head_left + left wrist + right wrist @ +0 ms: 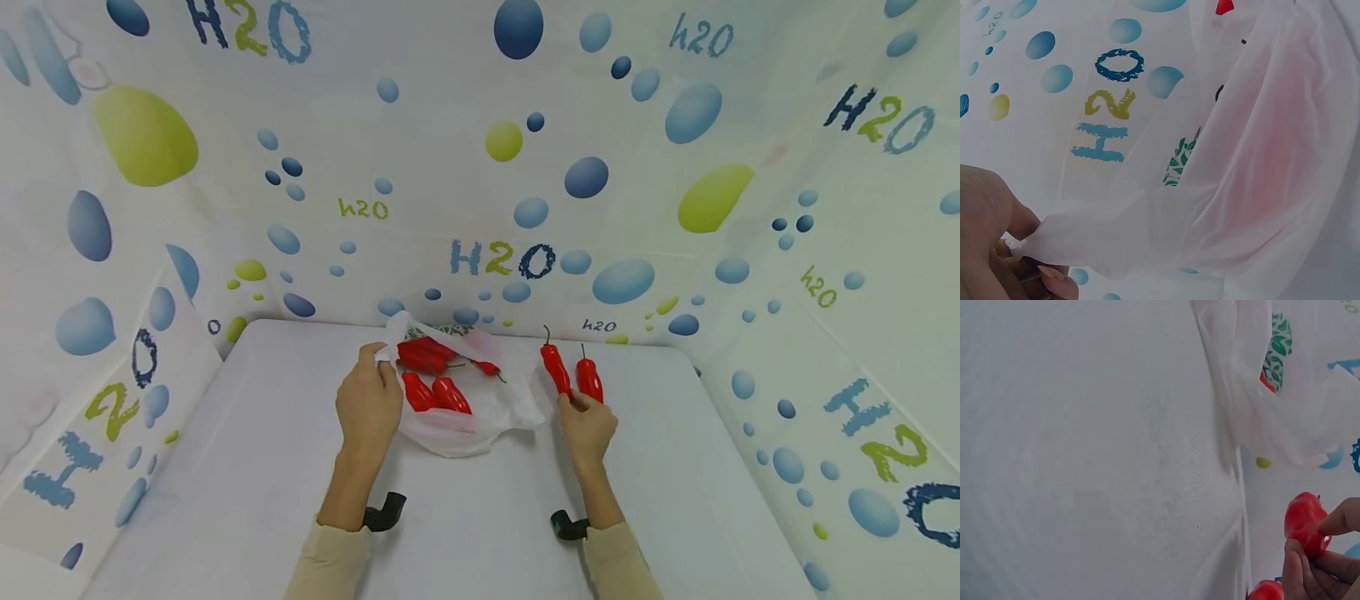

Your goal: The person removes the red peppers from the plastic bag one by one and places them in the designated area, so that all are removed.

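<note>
A white plastic bag [491, 408] with a green leaf print lies on the table, its mouth spread. Several red peppers [433, 356] show inside it. My left hand [369, 406] pinches the bag's left edge; in the left wrist view the thin plastic [1116, 234] is stretched from the fingertips. Right of the bag, my right hand [587, 429] grips a long red pepper [555, 367] by its lower end, dark stem pointing away. Its rounded body [1305, 522] sits between thumb and fingers in the right wrist view. Another red pepper [589, 380] lies just beyond that hand.
The white table [247, 467] ends at a back edge against a wall covering [465, 167] printed with blue and green drops and "H2O". Similar printed covering rises at both sides. A black wrist strap piece [386, 512] sticks out beside the left forearm, another [568, 526] beside the right.
</note>
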Available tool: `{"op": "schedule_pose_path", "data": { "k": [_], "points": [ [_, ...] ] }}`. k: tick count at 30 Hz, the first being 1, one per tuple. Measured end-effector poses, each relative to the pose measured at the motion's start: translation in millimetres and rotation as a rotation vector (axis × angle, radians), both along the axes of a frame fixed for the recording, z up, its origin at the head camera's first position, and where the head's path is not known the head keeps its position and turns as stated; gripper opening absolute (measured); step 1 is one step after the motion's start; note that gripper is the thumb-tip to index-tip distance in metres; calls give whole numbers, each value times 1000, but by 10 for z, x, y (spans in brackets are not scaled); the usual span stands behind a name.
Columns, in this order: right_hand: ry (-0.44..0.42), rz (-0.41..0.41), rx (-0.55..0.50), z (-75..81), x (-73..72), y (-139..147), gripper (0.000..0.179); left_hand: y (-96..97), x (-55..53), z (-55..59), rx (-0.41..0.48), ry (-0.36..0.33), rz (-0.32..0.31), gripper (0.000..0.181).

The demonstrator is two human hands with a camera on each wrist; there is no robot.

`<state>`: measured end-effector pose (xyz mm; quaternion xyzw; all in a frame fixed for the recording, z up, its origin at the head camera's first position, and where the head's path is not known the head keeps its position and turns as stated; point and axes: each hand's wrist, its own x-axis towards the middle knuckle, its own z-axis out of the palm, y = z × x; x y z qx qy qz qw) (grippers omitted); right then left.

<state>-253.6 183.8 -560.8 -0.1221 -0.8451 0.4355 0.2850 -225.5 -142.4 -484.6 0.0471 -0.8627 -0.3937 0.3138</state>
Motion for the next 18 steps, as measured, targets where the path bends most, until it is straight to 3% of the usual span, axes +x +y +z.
{"op": "schedule_pose_path", "data": {
  "k": [18],
  "points": [
    [-59, -69, -28, -56, -5, 128, 24, 23, 21, 36, 3, -36, 0, 37]
  ]
}}
